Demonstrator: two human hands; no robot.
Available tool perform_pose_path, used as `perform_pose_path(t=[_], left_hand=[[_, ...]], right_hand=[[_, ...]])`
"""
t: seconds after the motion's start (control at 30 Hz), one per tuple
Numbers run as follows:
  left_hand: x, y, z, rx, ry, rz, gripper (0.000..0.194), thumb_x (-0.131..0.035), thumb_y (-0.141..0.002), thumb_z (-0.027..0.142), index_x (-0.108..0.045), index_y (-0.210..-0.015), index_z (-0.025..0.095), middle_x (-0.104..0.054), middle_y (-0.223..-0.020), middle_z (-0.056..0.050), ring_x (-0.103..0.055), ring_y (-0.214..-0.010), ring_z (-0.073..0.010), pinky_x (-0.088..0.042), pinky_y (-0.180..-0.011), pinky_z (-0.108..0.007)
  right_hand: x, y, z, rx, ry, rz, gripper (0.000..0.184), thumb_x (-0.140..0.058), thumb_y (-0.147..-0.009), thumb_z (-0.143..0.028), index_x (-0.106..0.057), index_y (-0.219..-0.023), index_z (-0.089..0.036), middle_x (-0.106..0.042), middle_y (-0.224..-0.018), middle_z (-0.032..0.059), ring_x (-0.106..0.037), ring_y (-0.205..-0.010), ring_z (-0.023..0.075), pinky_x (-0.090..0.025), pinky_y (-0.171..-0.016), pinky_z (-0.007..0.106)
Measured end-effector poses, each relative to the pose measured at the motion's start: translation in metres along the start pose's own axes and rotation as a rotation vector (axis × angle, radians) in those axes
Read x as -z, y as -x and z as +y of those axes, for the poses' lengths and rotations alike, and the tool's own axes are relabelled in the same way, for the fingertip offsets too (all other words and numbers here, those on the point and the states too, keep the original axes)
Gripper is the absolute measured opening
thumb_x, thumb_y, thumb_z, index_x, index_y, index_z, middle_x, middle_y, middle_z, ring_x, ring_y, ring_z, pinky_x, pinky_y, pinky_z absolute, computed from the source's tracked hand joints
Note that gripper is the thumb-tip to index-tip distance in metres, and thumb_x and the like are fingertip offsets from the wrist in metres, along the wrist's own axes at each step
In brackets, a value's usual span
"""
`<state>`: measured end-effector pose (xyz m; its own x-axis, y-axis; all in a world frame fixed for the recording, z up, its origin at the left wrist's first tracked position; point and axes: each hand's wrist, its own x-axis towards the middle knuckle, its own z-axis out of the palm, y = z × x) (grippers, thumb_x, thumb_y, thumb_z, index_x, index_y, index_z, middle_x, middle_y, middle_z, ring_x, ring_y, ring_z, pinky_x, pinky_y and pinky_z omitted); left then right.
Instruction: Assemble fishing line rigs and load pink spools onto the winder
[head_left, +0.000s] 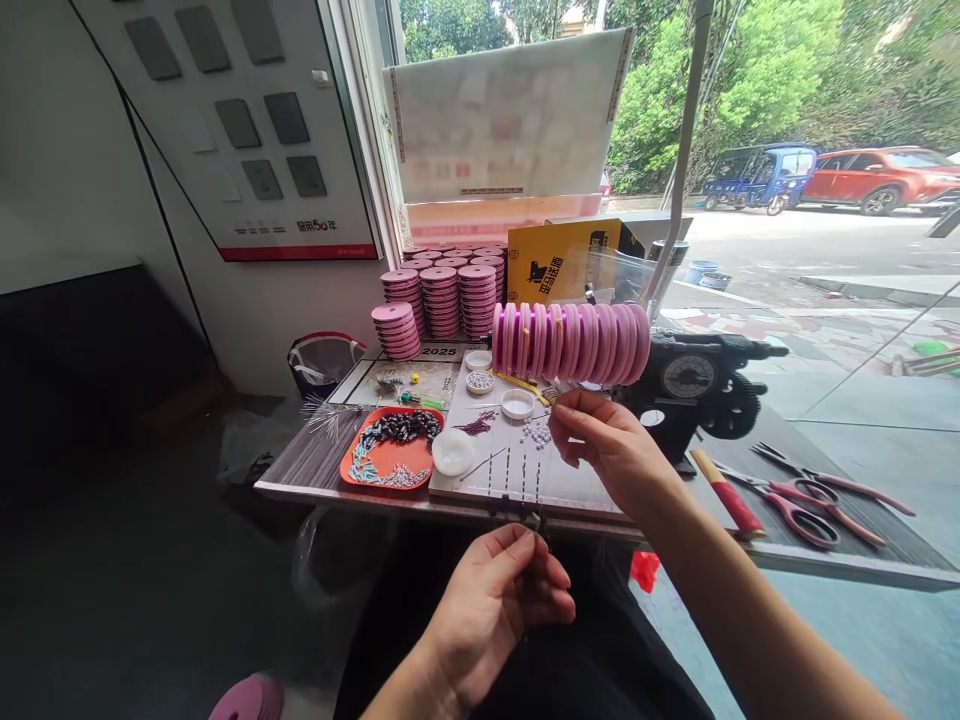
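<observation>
My left hand (501, 590) is closed in a pinch below the table's front edge, on something thin and dark that I cannot make out. My right hand (609, 447) is raised over the white work mat (517, 462), fingers pinched just under a horizontal row of pink foam spools (571, 342) mounted on a black winding machine (694, 385). A fine line seems to run between my two hands. Short beaded rigs lie on the mat near its front edge.
An orange tray (390, 452) of dark and small parts sits left of the mat. Small white dishes (480, 381) of beads stand behind. Stacks of pink spools (442, 295) and a yellow box (559, 258) are at the back. Red-handled scissors (802, 497) lie right.
</observation>
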<state>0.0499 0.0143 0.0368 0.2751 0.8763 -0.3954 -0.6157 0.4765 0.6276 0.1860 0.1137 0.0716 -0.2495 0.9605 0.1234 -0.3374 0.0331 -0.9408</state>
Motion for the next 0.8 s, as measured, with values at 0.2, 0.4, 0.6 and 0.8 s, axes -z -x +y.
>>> perform_pose_path(t=[0.2,0.4,0.6,0.8], left_hand=[[0.001,0.0009,-0.0004,0.006,0.002,0.003,0.018,-0.066,-0.071,0.024,-0.057,-0.066,0.01,-0.065,-0.059,-0.006,-0.061,-0.048,-0.0125,-0.05,-0.053,-0.024],[0.0028,0.0022,-0.0014,0.01,-0.001,0.021,0.017,-0.067,-0.071,0.024,-0.058,-0.067,0.01,-0.066,-0.06,-0.006,-0.061,-0.048,-0.0125,-0.049,-0.053,-0.023],[0.0051,0.0042,-0.0021,0.023,-0.005,0.037,0.015,-0.065,-0.071,0.023,-0.057,-0.066,0.011,-0.066,-0.06,-0.007,-0.062,-0.05,-0.0134,-0.049,-0.054,-0.024],[0.0055,0.0042,0.0002,0.023,-0.073,0.03,0.009,-0.058,-0.075,0.02,-0.056,-0.072,0.011,-0.069,-0.066,-0.009,-0.063,-0.056,-0.015,-0.047,-0.061,-0.028]], right_hand=[[-0.0011,-0.0006,0.0004,-0.006,0.016,0.01,0.028,-0.069,-0.065,-0.038,-0.051,-0.067,-0.016,-0.051,-0.058,-0.0015,-0.039,-0.047,0.0082,-0.026,-0.042,0.021],[-0.0005,-0.0014,0.0001,0.006,0.015,0.013,0.028,-0.068,-0.065,-0.038,-0.051,-0.067,-0.017,-0.051,-0.057,-0.0015,-0.038,-0.047,0.0083,-0.026,-0.042,0.021],[0.0006,-0.0016,0.0034,0.013,-0.006,0.01,0.025,-0.068,-0.067,-0.036,-0.052,-0.068,-0.016,-0.051,-0.057,-0.0016,-0.038,-0.048,0.0082,-0.026,-0.042,0.02],[0.0021,-0.0032,0.0024,0.055,0.037,0.01,0.024,-0.069,-0.066,-0.036,-0.054,-0.066,-0.016,-0.046,-0.056,-0.0027,-0.035,-0.048,0.0086,-0.025,-0.044,0.022]])
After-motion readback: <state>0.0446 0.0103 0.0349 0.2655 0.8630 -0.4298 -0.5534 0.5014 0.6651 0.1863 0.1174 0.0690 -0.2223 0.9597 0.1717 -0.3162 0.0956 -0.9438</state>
